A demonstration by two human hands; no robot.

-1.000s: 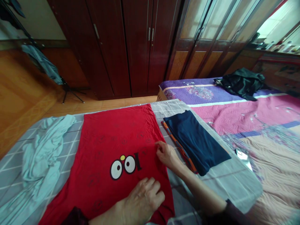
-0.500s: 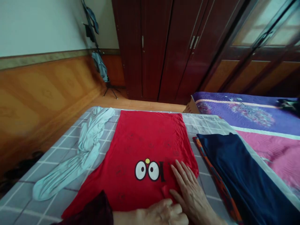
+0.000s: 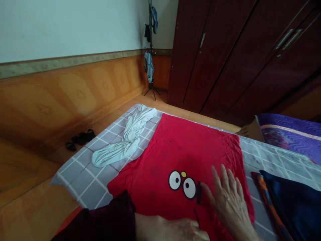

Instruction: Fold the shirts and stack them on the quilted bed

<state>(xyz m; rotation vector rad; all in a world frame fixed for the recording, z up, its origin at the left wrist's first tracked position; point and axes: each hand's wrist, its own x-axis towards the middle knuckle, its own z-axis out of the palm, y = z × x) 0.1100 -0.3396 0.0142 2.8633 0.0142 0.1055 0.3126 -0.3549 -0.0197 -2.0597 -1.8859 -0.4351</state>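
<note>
A red T-shirt (image 3: 190,140) lies spread on the grey checked bedsheet, with large cartoon eyes printed on it. My right hand (image 3: 229,197) rests on its right part beside the eyes, palm down and fingers spread. At the bottom edge my left hand (image 3: 180,231) reaches across from a dark sleeve. Its fingers are curled at the shirt, where a fold runs up to them; the fingertips are partly cut off by the frame. A crumpled pale mint garment (image 3: 127,140) lies to the left of the shirt.
Folded dark blue clothing (image 3: 291,194) with an orange-patterned edge lies at the right. The grey checked bedsheet (image 3: 97,179) ends on the left above a wooden floor with dark shoes (image 3: 81,138). A coat stand (image 3: 151,67), dark red wardrobe (image 3: 213,57) and purple bed (image 3: 286,130) stand beyond.
The view has swung right-to-left, so the shirt and stand appear further right. My right hand stays spread on the shirt; my left hand stays low beside it.
</note>
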